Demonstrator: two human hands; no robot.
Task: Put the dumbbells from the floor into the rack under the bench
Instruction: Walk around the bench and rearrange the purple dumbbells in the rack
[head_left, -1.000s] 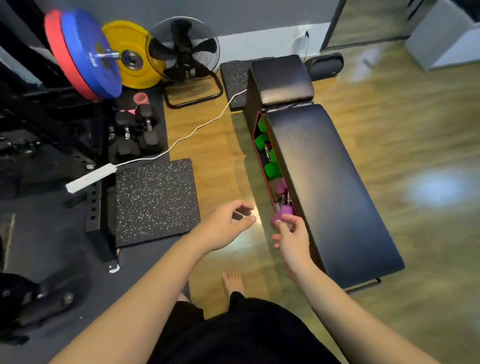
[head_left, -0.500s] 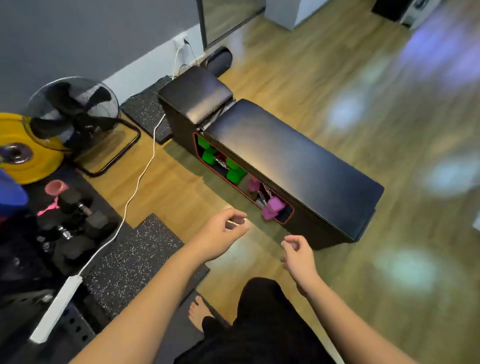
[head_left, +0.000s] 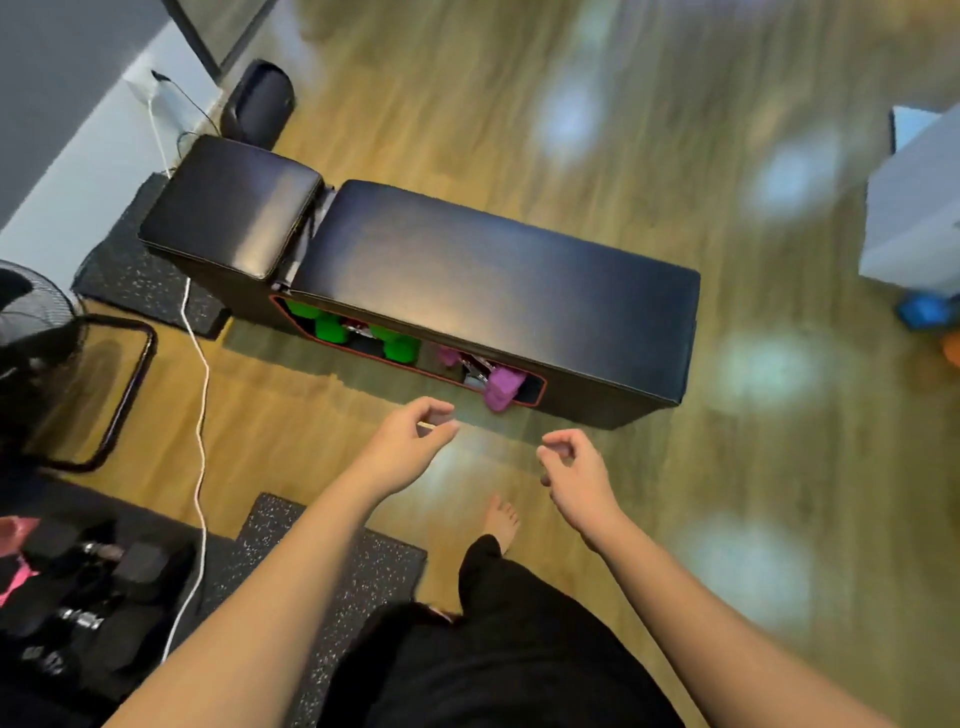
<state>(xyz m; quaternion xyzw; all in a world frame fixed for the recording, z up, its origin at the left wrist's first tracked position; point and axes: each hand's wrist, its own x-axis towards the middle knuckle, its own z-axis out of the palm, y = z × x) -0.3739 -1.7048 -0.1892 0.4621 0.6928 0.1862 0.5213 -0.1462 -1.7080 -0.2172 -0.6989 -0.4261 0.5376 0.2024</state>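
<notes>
A black padded bench (head_left: 498, 280) stands on the wooden floor ahead of me. The rack (head_left: 537, 387) under it opens toward me with a red rim. Inside lie green dumbbells (head_left: 363, 335) at the left and a purple dumbbell (head_left: 501, 384) at the right, its near end sticking out past the rim. My left hand (head_left: 410, 441) and my right hand (head_left: 571, 470) hover empty in front of the rack, fingers loosely curled and apart. A blue dumbbell (head_left: 927, 309) and part of an orange object (head_left: 951, 351) lie on the floor at the far right.
Black hex dumbbells (head_left: 104, 587) rest on a dark mat at the lower left. A white cable (head_left: 200, 415) runs across the floor beside a floor fan stand (head_left: 88, 395). A speckled rubber mat (head_left: 343, 561) lies under my left arm. A white cabinet (head_left: 914, 208) stands at the right. My bare foot (head_left: 501, 519) is near the bench.
My right hand let go of the purple dumbbell, which now lies in the rack, and pulled back. The view swung to the right, bringing the blue dumbbell into sight.
</notes>
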